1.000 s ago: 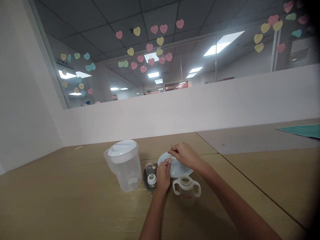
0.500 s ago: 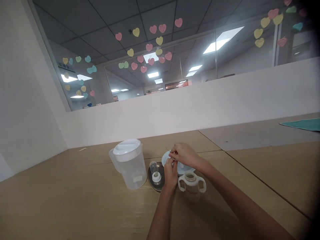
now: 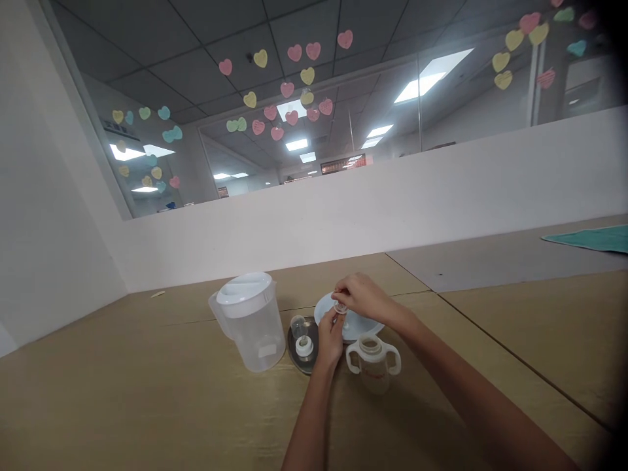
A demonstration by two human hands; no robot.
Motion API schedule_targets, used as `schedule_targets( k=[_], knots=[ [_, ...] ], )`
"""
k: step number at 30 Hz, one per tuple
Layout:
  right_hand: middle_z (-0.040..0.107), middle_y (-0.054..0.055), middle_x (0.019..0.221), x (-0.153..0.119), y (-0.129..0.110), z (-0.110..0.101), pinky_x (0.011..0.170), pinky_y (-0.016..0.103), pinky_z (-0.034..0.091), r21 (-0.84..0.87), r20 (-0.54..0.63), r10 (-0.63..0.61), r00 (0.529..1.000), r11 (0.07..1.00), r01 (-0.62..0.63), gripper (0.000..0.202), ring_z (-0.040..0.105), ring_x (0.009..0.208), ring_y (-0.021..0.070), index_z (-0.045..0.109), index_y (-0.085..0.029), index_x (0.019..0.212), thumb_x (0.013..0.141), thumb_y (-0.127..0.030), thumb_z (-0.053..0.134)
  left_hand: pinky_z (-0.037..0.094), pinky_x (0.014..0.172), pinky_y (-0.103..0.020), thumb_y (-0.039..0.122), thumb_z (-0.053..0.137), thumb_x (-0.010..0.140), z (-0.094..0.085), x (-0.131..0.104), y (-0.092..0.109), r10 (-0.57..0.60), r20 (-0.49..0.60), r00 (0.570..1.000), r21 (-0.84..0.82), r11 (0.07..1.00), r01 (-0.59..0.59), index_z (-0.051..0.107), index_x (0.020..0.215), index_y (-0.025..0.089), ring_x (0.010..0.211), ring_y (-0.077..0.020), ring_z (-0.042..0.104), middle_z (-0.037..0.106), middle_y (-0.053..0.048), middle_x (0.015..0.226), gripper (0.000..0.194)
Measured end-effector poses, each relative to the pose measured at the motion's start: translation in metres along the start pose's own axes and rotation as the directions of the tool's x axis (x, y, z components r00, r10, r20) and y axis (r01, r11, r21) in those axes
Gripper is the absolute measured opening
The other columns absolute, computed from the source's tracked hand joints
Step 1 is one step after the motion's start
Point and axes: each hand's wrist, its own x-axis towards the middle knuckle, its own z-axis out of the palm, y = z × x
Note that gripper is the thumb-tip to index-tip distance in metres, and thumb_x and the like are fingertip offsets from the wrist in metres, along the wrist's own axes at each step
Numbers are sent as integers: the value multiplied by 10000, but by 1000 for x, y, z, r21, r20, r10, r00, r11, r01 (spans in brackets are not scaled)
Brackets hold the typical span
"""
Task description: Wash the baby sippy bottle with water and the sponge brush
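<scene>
My left hand (image 3: pixel 330 332) is closed around a small clear piece (image 3: pixel 340 307), held upright over a pale plate (image 3: pixel 366 325). Fingers of my right hand (image 3: pixel 360 296) pinch together at the top of that piece. Just in front of the plate stands a bottle (image 3: pixel 375 373) with two white handles and an uncovered mouth. Left of my left hand, a dark metal tray (image 3: pixel 296 359) holds a white ring with a teat (image 3: pixel 304 347) and a clear cap (image 3: pixel 298 326).
A clear pitcher (image 3: pixel 258 333) with a white lid stands left of the tray. A green cloth (image 3: pixel 591 239) lies at the far right, and a small flat scrap (image 3: pixel 157 294) at the back left. A white wall with a window runs behind the table.
The fingers of my two hands have moved slightly apart, and the clear piece shows better between them. The whole view has shifted a little.
</scene>
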Motion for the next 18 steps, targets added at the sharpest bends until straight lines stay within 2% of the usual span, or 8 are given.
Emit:
schedule_targets(
  k=[4, 7, 10, 14, 18],
  knots=[
    [645, 45, 596, 5, 11, 16, 502, 236, 257, -4, 108, 9, 994, 1000, -9, 192, 489, 518, 107, 685, -154, 625, 726, -145, 522, 368, 622, -224, 493, 445, 846, 0, 1, 3, 1, 0, 1000, -41, 999, -1, 636, 888, 129, 666, -128, 465, 582, -12, 730, 413],
    [650, 48, 605, 6, 14, 19, 501, 240, 263, 1, 101, 6, 995, 1000, -6, 193, 500, 526, 112, 693, -153, 645, 715, -149, 513, 369, 635, -226, 476, 442, 855, 0, 0, 4, 25, -38, 999, 35, 999, -24, 637, 918, 136, 688, -134, 478, 593, -16, 754, 396],
    [656, 53, 614, 4, 9, 12, 504, 243, 268, -31, 58, 39, 998, 999, -37, 206, 525, 549, 123, 690, -155, 641, 745, -185, 515, 380, 683, -241, 442, 437, 869, 0, -1, 2, 56, -58, 997, 120, 992, -49, 643, 937, 155, 741, -152, 501, 608, -26, 788, 359],
    [692, 59, 755, -1, -1, -5, 552, 238, 299, -79, -26, 54, 998, 995, -56, 211, 586, 691, 151, 709, -178, 751, 799, -235, 512, 384, 707, -256, 409, 428, 879, 0, -3, -2, 68, -44, 997, 177, 983, -59, 647, 976, 172, 772, -164, 516, 630, -42, 850, 337],
    [689, 38, 730, -3, -4, -10, 535, 233, 290, -133, 57, 35, 998, 991, -27, 165, 586, 670, 146, 691, -187, 689, 741, -143, 540, 386, 693, -258, 405, 439, 873, 1, -4, -4, 53, -48, 997, 183, 982, -43, 653, 960, 169, 758, -167, 515, 628, -41, 823, 330]
  ],
)
